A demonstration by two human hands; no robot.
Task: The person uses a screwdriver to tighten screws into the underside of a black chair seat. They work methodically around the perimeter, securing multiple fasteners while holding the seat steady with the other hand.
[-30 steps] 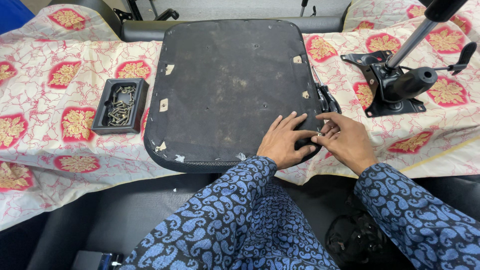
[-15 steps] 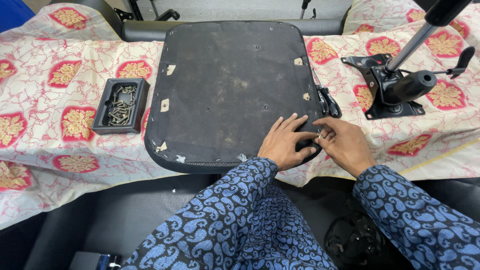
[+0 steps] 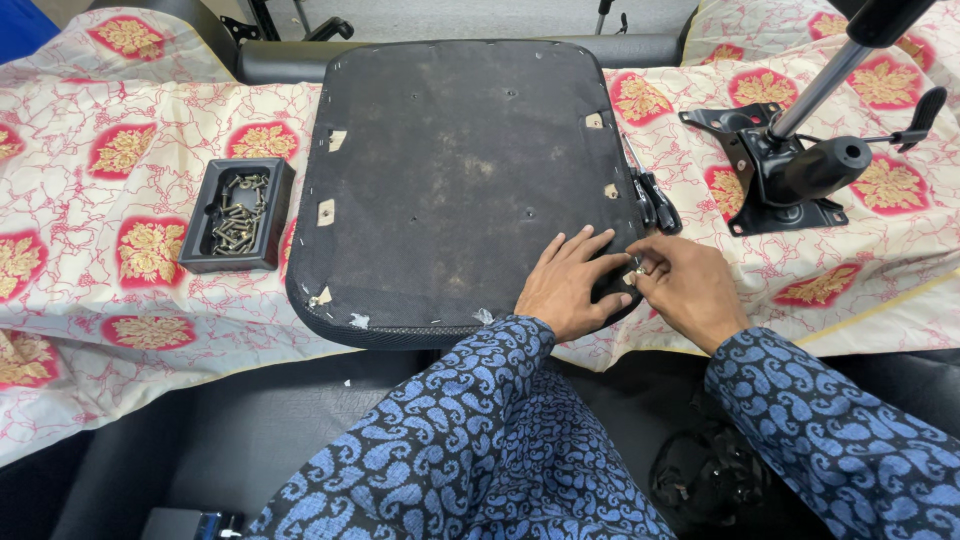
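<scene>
A bench covered with a flowery cloth (image 3: 120, 230) holds an upside-down chair seat (image 3: 460, 170) in the middle. The left hand (image 3: 568, 285) lies flat and spread on the seat's near right corner. The right hand (image 3: 690, 285) pinches something tiny there, maybe a screw. A black tray of screws (image 3: 238, 215) sits left, a chair mechanism (image 3: 790, 170) right.

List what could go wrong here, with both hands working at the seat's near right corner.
1. The small part pinched in the right hand sits by the edge of the seat; dropped, it may fall into the dark gap below.
2. The left hand hides the spot, so alignment may be off.
3. The tray of screws lies across the seat, a long reach.
</scene>
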